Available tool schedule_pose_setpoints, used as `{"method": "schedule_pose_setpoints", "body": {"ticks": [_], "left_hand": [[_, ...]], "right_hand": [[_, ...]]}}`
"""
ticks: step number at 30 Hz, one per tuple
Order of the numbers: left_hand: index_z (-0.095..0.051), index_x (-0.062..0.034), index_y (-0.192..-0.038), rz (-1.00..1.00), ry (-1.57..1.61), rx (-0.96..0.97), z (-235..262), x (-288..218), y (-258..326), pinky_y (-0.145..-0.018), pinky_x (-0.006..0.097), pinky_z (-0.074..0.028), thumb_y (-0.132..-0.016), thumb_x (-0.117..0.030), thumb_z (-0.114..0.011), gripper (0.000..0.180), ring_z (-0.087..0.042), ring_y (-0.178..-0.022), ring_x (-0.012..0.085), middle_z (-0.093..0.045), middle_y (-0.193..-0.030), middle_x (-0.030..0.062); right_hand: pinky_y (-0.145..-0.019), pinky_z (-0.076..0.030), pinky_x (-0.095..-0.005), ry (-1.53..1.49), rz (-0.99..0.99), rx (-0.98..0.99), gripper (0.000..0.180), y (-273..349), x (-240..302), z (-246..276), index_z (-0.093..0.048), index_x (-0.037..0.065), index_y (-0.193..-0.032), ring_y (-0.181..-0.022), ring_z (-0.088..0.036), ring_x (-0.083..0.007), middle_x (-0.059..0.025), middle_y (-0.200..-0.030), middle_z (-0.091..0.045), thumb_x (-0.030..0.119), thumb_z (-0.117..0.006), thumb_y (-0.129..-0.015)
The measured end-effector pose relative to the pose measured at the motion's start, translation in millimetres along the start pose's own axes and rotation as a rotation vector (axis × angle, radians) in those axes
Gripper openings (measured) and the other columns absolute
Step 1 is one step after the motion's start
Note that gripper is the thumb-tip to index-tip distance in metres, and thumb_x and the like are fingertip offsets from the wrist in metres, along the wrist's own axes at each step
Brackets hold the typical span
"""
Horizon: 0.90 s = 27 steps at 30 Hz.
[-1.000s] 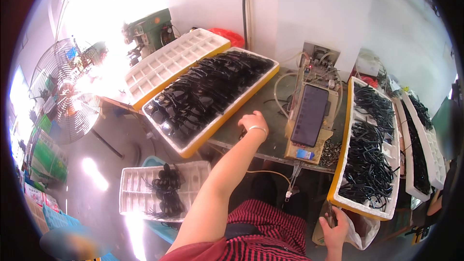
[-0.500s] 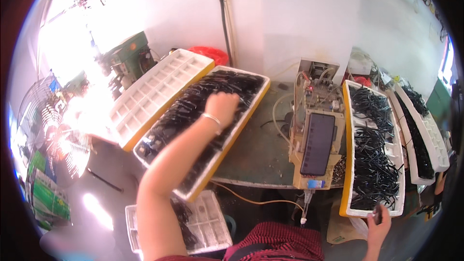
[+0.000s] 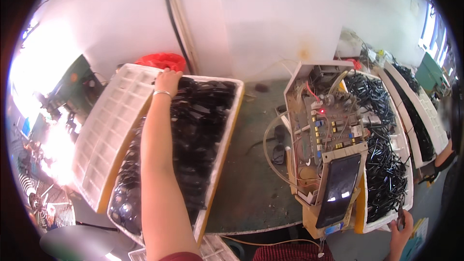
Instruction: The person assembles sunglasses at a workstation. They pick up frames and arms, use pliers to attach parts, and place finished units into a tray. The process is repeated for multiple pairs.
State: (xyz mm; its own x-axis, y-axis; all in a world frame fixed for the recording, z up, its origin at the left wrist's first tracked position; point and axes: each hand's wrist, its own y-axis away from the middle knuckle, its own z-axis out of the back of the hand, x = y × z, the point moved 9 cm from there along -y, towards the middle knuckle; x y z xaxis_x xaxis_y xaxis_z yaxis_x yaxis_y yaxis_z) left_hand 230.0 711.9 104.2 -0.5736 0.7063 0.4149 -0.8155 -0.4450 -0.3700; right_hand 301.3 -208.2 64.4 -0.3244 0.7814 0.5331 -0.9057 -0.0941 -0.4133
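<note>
Reach has lengthened since the earlier frames: the left hand, which a second ago hovered at the bench edge and half a second ago lay over the middle of the black parts, now rests at the far end of the tray. Its fingers curl over the far rim where that tray meets the empty tray leaning beside it; whether they grip anything, I cannot tell. A thin bracelet rings the wrist.

The right hand has stayed low at the bench's right front, closed loosely round a small dark object I cannot identify.

Both left trays are white foam with yellow-taped sides. One is heaped with glossy black parts; the other shows a grid of bare square cells. Mid-bench the bench is dull green and scuffed. To the right stands an open white box holding a circuit board with loose wires and a lit red dot, a dark glossy screen below it. Beyond lies a tray of tangled black cables. A red bag sits behind the trays.
</note>
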Motion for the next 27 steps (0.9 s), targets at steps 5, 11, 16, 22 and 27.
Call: {"method": "schedule_pose_setpoints", "body": {"ticks": [5, 11, 16, 22, 27], "left_hand": [[-0.067, -0.0183, -0.101, -0.035, 0.028, 0.02, -37, -7, -10, -0.093, 0.039, -0.047, -0.082, -0.01, -0.06, 0.022, -0.059, -0.107, 0.0245, -0.067, -0.103, 0.004], [-0.057, -0.0226, -0.135, 0.249, 0.406, 0.562, -80, 2, 0, -0.108, 0.038, -0.041, -0.084, -0.005, -0.05, 0.055, -0.05, -0.13, 0.0283, -0.053, -0.14, 0.012], [-0.057, -0.0198, -0.133, 0.2, 0.27, 0.404, -29, -7, 2, -0.106, 0.048, -0.041, -0.081, -0.005, -0.054, 0.054, -0.048, -0.129, 0.0303, -0.055, -0.137, 0.0113], [-0.063, -0.0055, -0.121, 0.095, 0.512, -0.26, 112, 13, 82, -0.099, 0.044, -0.044, -0.082, 0.004, -0.049, 0.043, -0.056, -0.114, 0.0373, -0.063, -0.117, 0.0197], [-0.066, -0.0079, -0.117, 0.015, 0.632, -0.681, 263, -53, 275, -0.09, 0.036, -0.049, -0.089, 0.0, -0.056, 0.031, -0.065, -0.103, 0.0324, -0.068, -0.11, 0.0172]], "right_hand": [[-0.085, -0.045, -0.0315, 0.163, -0.019, 0.065, 0.048, -1, 17, -9, -0.059, -0.002, -0.115, -0.095, -0.058, -0.0231, -0.0109, -0.105, -0.059, -0.005, -0.069, -0.068], [-0.078, -0.044, -0.027, 0.063, -0.15, 0.005, 0.045, -8, 28, -6, -0.06, -0.002, -0.114, -0.085, -0.054, -0.0148, -0.006, -0.095, -0.058, -0.002, -0.07, -0.069], [-0.073, -0.039, -0.0204, -0.466, -0.247, -0.078, 0.029, -6, 28, 13, -0.058, 0.001, -0.115, -0.076, -0.048, -0.0082, -0.0018, -0.087, -0.055, 0.01, -0.061, -0.088], [-0.085, -0.05, -0.0433, -1.497, 0.082, 0.349, 0.017, -17, 197, -8, -0.049, 0.007, -0.1, -0.055, -0.046, -0.0107, -0.0027, -0.066, -0.05, 0.023, -0.055, -0.099], [-0.078, -0.051, -0.0551, -1.914, 0.281, 1.504, 0.023, 85, 349, -4, -0.048, 0.002, -0.091, -0.052, -0.056, -0.0241, -0.0125, -0.064, -0.055, 0.022, -0.051, -0.101]]}}
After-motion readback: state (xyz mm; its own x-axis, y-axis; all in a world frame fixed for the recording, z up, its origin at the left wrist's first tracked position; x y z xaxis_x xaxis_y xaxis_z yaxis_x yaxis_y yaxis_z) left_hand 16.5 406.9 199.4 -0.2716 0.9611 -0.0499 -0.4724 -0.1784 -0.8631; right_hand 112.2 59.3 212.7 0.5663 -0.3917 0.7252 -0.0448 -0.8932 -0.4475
